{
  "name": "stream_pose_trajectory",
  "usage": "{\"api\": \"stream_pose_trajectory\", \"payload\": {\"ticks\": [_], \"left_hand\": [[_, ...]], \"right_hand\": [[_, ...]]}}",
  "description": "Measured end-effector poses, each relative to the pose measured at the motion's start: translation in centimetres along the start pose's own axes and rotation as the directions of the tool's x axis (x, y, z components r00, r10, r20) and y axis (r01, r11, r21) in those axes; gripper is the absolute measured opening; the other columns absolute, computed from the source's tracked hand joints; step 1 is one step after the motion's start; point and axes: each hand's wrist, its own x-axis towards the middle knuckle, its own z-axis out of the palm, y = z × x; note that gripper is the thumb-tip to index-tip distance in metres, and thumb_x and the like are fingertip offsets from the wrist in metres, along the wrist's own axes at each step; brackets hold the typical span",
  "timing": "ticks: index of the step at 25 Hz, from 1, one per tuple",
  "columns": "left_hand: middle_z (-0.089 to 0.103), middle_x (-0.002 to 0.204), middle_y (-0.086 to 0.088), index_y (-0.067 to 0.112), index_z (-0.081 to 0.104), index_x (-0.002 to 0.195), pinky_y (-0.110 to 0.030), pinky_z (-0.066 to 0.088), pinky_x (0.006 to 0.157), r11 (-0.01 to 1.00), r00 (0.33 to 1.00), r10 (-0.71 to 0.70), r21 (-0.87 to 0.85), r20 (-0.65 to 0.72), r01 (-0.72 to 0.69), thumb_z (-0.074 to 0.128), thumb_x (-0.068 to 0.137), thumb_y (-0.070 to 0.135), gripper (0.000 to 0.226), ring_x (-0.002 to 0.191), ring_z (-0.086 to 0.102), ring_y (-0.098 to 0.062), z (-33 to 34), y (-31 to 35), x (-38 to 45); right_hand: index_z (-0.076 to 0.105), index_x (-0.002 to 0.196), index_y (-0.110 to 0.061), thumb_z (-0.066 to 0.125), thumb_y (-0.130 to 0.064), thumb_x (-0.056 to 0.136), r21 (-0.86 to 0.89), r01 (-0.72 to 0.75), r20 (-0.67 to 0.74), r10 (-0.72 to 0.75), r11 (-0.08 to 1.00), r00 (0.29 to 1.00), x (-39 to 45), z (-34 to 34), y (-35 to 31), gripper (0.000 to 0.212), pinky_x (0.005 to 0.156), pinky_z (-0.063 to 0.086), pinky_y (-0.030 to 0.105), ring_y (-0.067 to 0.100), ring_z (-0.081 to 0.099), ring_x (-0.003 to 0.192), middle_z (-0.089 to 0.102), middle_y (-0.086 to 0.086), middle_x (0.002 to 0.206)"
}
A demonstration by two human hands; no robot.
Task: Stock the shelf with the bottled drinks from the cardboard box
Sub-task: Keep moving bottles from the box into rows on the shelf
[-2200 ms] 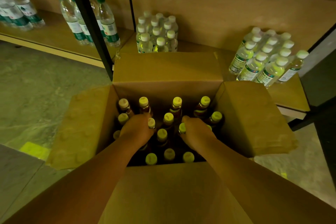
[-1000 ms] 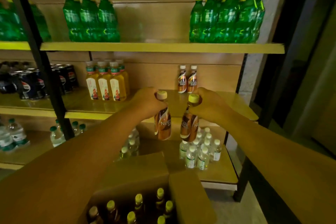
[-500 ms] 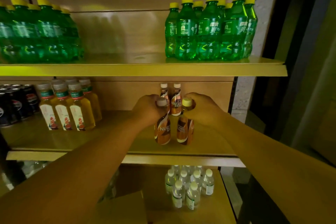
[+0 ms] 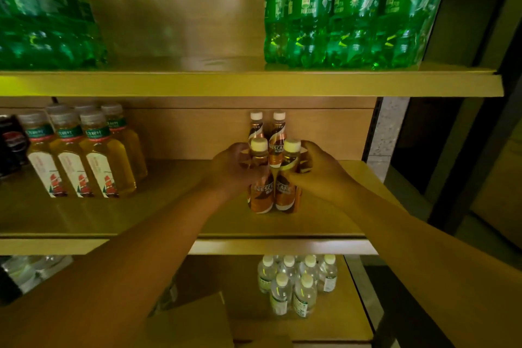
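Note:
Two brown coffee bottles stand side by side on the middle shelf (image 4: 158, 223). My left hand (image 4: 233, 168) grips the left bottle (image 4: 261, 195) around its neck. My right hand (image 4: 317, 169) grips the right bottle (image 4: 286, 195) the same way. Both bottles rest upright on the shelf board. Directly behind them, against the back panel, stand two more coffee bottles (image 4: 267, 128) with white caps. A flap of the cardboard box (image 4: 192, 322) shows at the bottom edge; its inside is out of view.
Yellow tea bottles (image 4: 84, 155) stand to the left on the same shelf, dark cans (image 4: 12, 144) at the far left. Green soda bottles (image 4: 350, 11) fill the upper shelf. Small water bottles (image 4: 296, 284) sit on the lower shelf. A dark post and gap lie to the right.
Both hands carried the two coffee bottles from the box up to the middle shelf and pushed them back until they stand in front of the two rear bottles.

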Motion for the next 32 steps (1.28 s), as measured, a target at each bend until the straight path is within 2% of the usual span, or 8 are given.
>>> {"api": "stream_pose_trajectory", "payload": {"ticks": [4,9,12,15,18,22,26,32], "left_hand": [[0.062,0.122,0.001,0.021,0.051,0.127,-0.042,0.054,0.087,0.99,0.988,-0.14,-0.008,-0.062,0.14,0.085,0.067,0.043,0.073,0.102,0.061,-0.017,2.5,-3.0,-1.7],[0.058,0.098,0.009,0.021,0.055,0.108,-0.024,0.043,0.065,0.994,0.992,-0.1,0.031,-0.072,0.103,0.083,0.073,0.037,0.048,0.089,0.059,-0.013,4.1,-3.5,-3.2],[0.061,0.099,0.007,0.022,0.056,0.106,-0.024,0.042,0.068,0.998,0.996,-0.064,-0.001,-0.063,0.064,0.082,0.075,0.032,0.042,0.088,0.058,-0.012,4.2,-3.8,-2.8],[0.063,0.106,0.006,0.021,0.058,0.116,-0.026,0.046,0.077,0.998,0.999,-0.044,-0.043,-0.029,0.042,0.081,0.077,0.03,0.046,0.096,0.061,-0.013,3.7,-4.5,-1.7],[0.061,0.105,0.009,0.022,0.056,0.116,-0.021,0.045,0.072,0.996,0.998,-0.044,-0.083,-0.038,0.041,0.081,0.077,0.027,0.047,0.096,0.059,-0.011,3.5,-5.2,-0.6],[0.061,0.104,0.013,0.022,0.058,0.121,-0.017,0.044,0.073,0.992,0.999,-0.046,-0.121,-0.012,0.044,0.079,0.08,0.021,0.046,0.099,0.06,-0.009,3.8,-5.9,1.7],[0.06,0.113,0.009,0.02,0.055,0.131,-0.029,0.049,0.087,0.993,0.998,-0.064,-0.101,-0.016,0.062,0.077,0.081,0.022,0.055,0.106,0.058,-0.014,4.4,-6.6,4.6],[0.062,0.127,0.003,0.019,0.05,0.134,-0.04,0.053,0.093,0.997,0.997,-0.071,-0.04,-0.037,0.07,0.078,0.08,0.028,0.062,0.11,0.061,-0.016,4.5,-7.7,8.1]], "right_hand": [[0.056,0.118,-0.022,0.083,-0.037,0.074,-0.01,-0.108,-0.066,0.107,0.994,0.992,-1.6,2.1,2.0,0.054,0.069,0.049,0.023,0.008,0.059,0.091,0.062,-0.007,0.109],[0.055,0.111,-0.017,0.089,-0.03,0.068,0.052,-0.158,-0.16,0.164,0.986,0.973,-2.0,4.7,3.2,0.057,0.059,0.041,0.019,0.015,0.06,0.089,0.062,-0.003,0.103],[0.054,0.112,-0.019,0.089,-0.035,0.066,0.042,-0.143,-0.193,0.148,0.989,0.97,-1.7,5.2,3.9,0.06,0.063,0.045,0.021,0.014,0.061,0.091,0.061,-0.003,0.105],[0.054,0.119,-0.021,0.085,-0.032,0.074,0.045,-0.12,-0.126,0.125,0.992,0.984,-1.1,4.6,4.5,0.056,0.068,0.045,0.019,0.011,0.06,0.094,0.062,-0.007,0.108],[0.056,0.125,-0.022,0.08,-0.03,0.079,0.03,-0.095,-0.092,0.097,0.995,0.991,0.1,4.5,5.1,0.052,0.081,0.047,0.025,0.012,0.06,0.102,0.063,-0.006,0.117],[0.059,0.127,-0.023,0.078,-0.034,0.08,0.001,-0.079,-0.117,0.078,0.997,0.99,2.4,5.4,5.5,0.052,0.081,0.05,0.027,0.016,0.063,0.103,0.063,0.0,0.12],[0.059,0.125,-0.019,0.075,-0.026,0.085,0.002,-0.068,-0.132,0.068,0.998,0.989,4.8,5.6,5.7,0.045,0.071,0.043,0.016,0.009,0.06,0.096,0.065,-0.007,0.114],[0.059,0.129,-0.019,0.072,-0.029,0.087,-0.011,-0.062,-0.122,0.06,0.998,0.991,7.8,6.1,6.4,0.045,0.076,0.044,0.019,0.011,0.062,0.1,0.067,-0.002,0.121]]}}
